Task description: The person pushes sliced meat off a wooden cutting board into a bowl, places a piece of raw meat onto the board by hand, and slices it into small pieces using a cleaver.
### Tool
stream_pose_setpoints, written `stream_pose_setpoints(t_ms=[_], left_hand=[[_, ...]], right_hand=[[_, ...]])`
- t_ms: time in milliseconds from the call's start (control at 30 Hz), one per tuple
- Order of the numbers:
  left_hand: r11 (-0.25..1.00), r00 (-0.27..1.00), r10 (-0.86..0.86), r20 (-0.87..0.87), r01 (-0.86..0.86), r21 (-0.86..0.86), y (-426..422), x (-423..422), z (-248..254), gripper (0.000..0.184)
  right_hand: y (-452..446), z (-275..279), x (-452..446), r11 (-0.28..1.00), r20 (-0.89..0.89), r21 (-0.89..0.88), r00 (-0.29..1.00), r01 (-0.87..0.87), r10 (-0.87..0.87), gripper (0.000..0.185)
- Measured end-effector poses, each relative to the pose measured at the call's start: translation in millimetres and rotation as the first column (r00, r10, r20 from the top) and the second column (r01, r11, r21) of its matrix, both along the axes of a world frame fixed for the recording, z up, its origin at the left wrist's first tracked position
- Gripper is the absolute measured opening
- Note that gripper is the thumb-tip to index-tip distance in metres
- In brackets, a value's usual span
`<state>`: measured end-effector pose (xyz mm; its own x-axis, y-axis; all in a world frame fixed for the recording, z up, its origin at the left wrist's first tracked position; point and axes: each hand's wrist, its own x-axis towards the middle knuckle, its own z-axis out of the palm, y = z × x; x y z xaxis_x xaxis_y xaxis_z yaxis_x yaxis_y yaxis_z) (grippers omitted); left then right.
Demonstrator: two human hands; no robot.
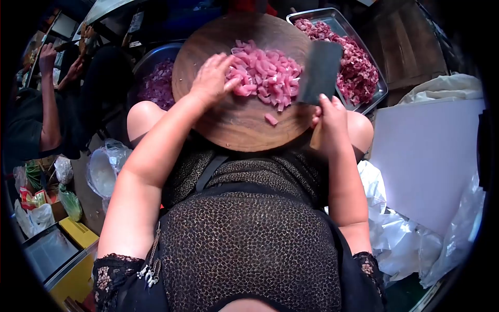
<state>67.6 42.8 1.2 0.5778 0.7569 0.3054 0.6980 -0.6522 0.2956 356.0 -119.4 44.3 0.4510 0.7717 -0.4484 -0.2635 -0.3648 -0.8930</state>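
Cleaver point(320, 73) held in right hand point(331, 118), closed round wooden handle point(316, 136), its proper hold; likely heavy, stiff. Meat pieces point(267, 75) on round board point(244, 132) look soft, slippery, best cupped; left hand point(210, 79), loosely spread, touches them.

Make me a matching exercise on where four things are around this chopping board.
1. Cleaver
2. Metal tray
3. Left hand
4. Lone meat piece

A. Beyond the board, to the right
B. On the board, apart from the pile
C. In the right hand
D. At the pile's left edge

Pairs: 1-C, 2-A, 3-D, 4-B
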Motion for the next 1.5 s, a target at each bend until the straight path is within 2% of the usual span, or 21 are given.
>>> stream_pose_setpoints(t_ms=[67,167,300,333,467,533,600,733,833,867,933,1000,1033,1067,1133,1167,1200,1233,1333,1400,1500], left_hand=[[0.963,0.982,0.126,-0.142,-0.156,-0.220,19.4,2.6,-13.3,0.081],[0.962,0.969,0.141,-0.203,-0.182,-0.203,19.0,8.4,-24.5,0.084],[0.960,0.988,0.058,0.144,-0.016,-0.279,18.6,29.6,-26.6,0.086],[0.955,0.985,0.070,0.155,-0.022,-0.297,18.6,29.0,-26.3,0.086],[0.970,0.900,0.042,0.434,0.067,-0.232,5.3,34.9,-19.1,0.083],[0.971,0.803,0.131,0.581,0.014,-0.239,1.5,28.3,-17.7,0.080],[0.962,0.682,0.188,0.707,0.018,-0.273,8.0,16.5,-11.7,0.077],[0.937,0.476,0.290,0.830,0.034,-0.347,18.5,-14.5,11.4,0.073],[0.950,0.374,0.292,0.880,-0.009,-0.311,31.9,-53.1,32.1,0.070],[0.958,0.313,0.282,0.907,-0.043,-0.283,37.4,-63.9,39.9,0.069],[0.952,0.365,0.306,0.879,-0.101,-0.290,55.7,-98.9,61.8,0.069],[0.905,0.451,0.419,0.788,-0.284,-0.318,74.2,-130.2,71.9,0.069],[0.847,0.489,0.487,0.724,-0.468,-0.253,85.5,-145.7,73.5,0.069],[0.781,0.459,0.569,0.682,-0.562,-0.273,93.4,-158.7,71.9,0.066],[0.677,0.455,0.667,0.590,-0.702,-0.223,107.4,-181.8,66.0,0.086],[0.762,0.237,0.602,0.762,-0.456,-0.459,102.4,-185.7,72.8,0.083],[0.814,-0.039,0.568,0.822,-0.125,-0.568,86.6,-188.5,102.2,0.080],[0.849,-0.091,0.490,0.867,-0.177,-0.499,89.4,-192.0,99.0,0.078],[0.853,-0.169,0.451,0.877,-0.208,-0.478,89.0,-210.5,89.6,0.074],[0.869,-0.250,0.381,0.890,-0.233,-0.437,91.0,-208.9,88.7,0.071],[0.904,-0.254,0.361,0.897,-0.142,-0.404,98.5,-195.4,68.7,0.065]], right_hand=[[3.5,-2.1,16.3,0.987,-0.029,-0.077,0.990,0.138,-0.141,0.015],[4.5,-13.0,11.6,0.979,-0.032,-0.171,0.993,0.107,-0.114,0.013],[8.1,-4.8,-11.9,0.967,-0.149,-0.229,0.986,-0.107,0.074,0.017],[12.9,1.7,-27.1,0.951,-0.183,-0.265,0.977,-0.157,0.110,0.016],[31.6,-6.2,-70.9,0.927,-0.216,-0.187,0.934,-0.325,0.284,0.013],[48.2,4.7,-101.9,0.895,-0.180,-0.180,0.908,-0.408,0.378,0.013],[61.1,14.4,-134.8,0.889,-0.030,-0.202,0.910,-0.410,0.412,0.011],[86.3,55.1,-180.2,0.875,0.070,-0.251,0.894,-0.415,0.443,0.009],[106.9,82.6,-215.8,0.851,0.093,-0.212,0.857,-0.481,0.508,0.011],[115.2,89.8,-225.6,0.836,0.125,-0.184,0.831,-0.518,0.542,0.011],[137.7,95.4,-244.4,0.794,0.166,-0.122,0.777,-0.595,0.607,0.008],[158.2,102.1,-280.0,0.759,0.164,-0.057,0.744,-0.648,0.648,0.007],[170.5,98.9,-296.5,0.729,0.205,-0.018,0.712,-0.684,0.672,0.011],[183.6,92.7,-309.7,0.698,0.242,0.014,0.680,-0.716,0.692,0.016],[209.7,79.5,-328.7,0.634,0.529,-0.160,0.476,-0.757,0.702,0.021],[220.4,66.6,-334.3,0.614,0.703,-0.208,0.320,-0.762,0.635,0.025],[221.7,69.0,-343.7,0.658,0.720,-0.234,0.326,-0.716,0.612,0.024],[220.7,73.2,-345.1,0.664,0.692,-0.144,0.405,-0.734,0.597,0.024],[200.9,97.5,-341.2,0.728,0.501,0.025,0.639,-0.685,0.584,0.026],[191.3,101.2,-305.2,0.662,0.464,0.097,0.623,-0.743,0.630,0.028],[151.0,105.9,-251.2,0.767,0.484,0.038,0.683,-0.641,0.547,0.032]])
